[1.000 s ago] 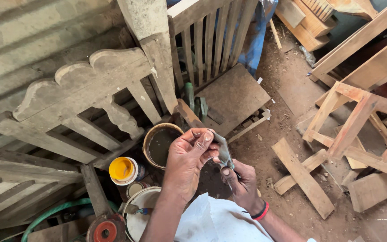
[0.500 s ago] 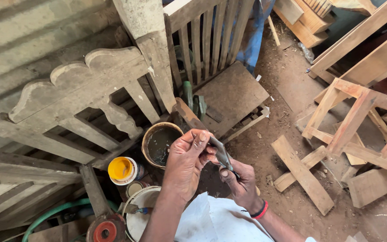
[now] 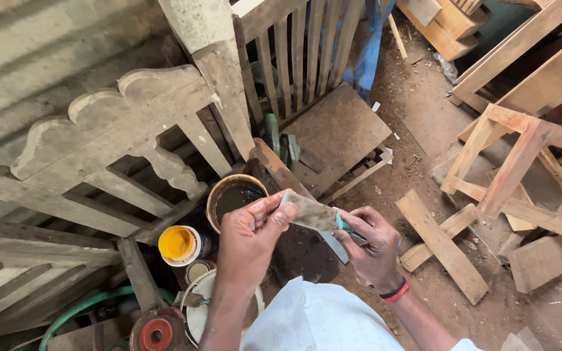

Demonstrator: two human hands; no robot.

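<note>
Putty knife [image 3: 313,213], its blade smeared with grey-brown paste, sits at frame centre, held level above the dirt floor [image 3: 417,123]. The right hand [image 3: 372,244] grips its blue handle from 4 o'clock; the left hand [image 3: 250,237] pinches the blade tip, seemingly wiping it. At 10 o'clock an open tin [image 3: 234,198] holds dark paste; at 8 o'clock stands a yellow-capped jar [image 3: 178,244].
</note>
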